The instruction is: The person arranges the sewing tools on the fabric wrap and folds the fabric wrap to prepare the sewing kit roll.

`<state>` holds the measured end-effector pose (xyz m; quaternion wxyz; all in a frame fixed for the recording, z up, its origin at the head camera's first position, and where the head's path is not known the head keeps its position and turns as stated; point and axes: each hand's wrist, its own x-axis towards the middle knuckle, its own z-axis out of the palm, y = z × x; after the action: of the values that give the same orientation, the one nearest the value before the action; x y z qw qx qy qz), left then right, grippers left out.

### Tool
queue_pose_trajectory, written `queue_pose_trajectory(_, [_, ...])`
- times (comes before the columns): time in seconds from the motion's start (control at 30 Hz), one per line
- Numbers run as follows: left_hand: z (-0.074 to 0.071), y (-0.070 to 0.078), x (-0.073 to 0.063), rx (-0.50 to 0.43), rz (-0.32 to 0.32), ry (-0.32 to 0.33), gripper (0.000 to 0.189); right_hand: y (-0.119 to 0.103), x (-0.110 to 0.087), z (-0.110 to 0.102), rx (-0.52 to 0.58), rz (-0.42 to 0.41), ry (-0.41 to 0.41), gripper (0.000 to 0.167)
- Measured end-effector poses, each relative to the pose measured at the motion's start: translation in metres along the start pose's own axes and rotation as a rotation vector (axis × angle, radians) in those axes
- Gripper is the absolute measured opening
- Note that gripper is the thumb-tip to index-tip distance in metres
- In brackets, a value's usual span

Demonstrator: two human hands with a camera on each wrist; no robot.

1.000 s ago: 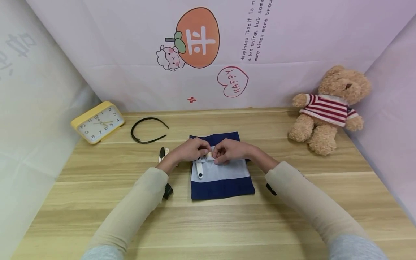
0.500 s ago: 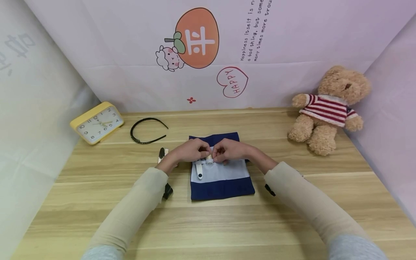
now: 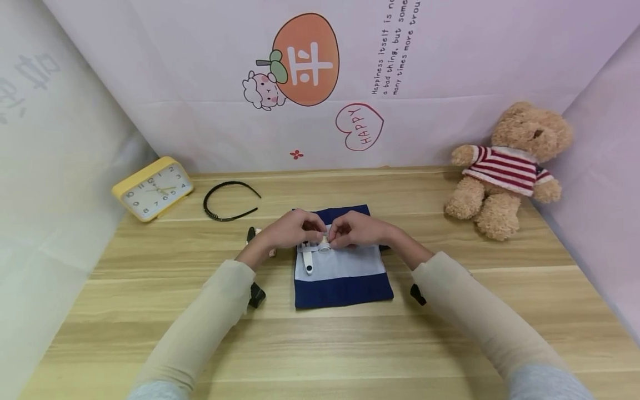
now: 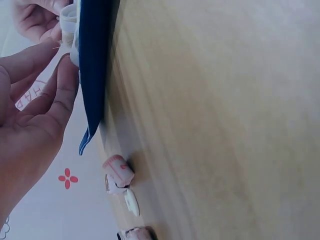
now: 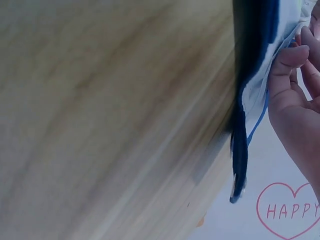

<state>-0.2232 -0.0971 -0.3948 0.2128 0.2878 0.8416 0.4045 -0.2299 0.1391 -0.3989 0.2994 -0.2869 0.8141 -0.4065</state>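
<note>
A navy cloth roll (image 3: 345, 291) with a pale lining lies unfolded on the wooden table. A white strap (image 3: 311, 249) crosses the lining, and a white-handled tool (image 3: 308, 264) with a black dot sits under its left part. At the strap stands a small spool of thread (image 3: 324, 245), beige with a white round end; a loose thread shows in the left wrist view. My left hand (image 3: 295, 229) pinches the spool from the left with thumb and fingertips. From the right, my right hand (image 3: 360, 229) pinches the strap right beside it; its fingertips are partly hidden in the right wrist view (image 5: 295, 90).
A yellow alarm clock (image 3: 155, 189) and a black headband (image 3: 212, 210) are at the back left. A teddy bear (image 3: 510, 166) sits at the back right against the wall. Pinkish rolls (image 4: 119, 171) and a small white piece (image 4: 132, 202) lie left of the cloth.
The left hand has shifted slightly up and left, and more of the spool's white end shows between the hands. The right hand stays close beside it. The cloth keeps its place.
</note>
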Motion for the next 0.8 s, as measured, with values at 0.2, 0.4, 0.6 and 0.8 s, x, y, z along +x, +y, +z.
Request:
queue_pose_trajectory(0.2, [-0.007,-0.004,-0.009,0.01,0.013,0.059,0.02,0.002,-0.004,-0.004,-0.006,0.001,0.02,0.007])
queue_pose_trajectory(0.4, [-0.02,-0.008,-0.026,0.014,0.019,0.1,0.021,0.005,-0.011,-0.011,0.012,0.02,0.05,0.009])
queue_pose_trajectory(0.6, [-0.033,-0.016,-0.048,-0.004,-0.042,0.168,0.023,0.005,-0.019,-0.016,0.017,0.024,0.059,0.011])
queue_pose_trajectory(0.8, [-0.044,-0.031,-0.069,0.016,-0.083,0.253,0.023,0.007,-0.023,-0.016,0.035,0.038,0.063,0.012])
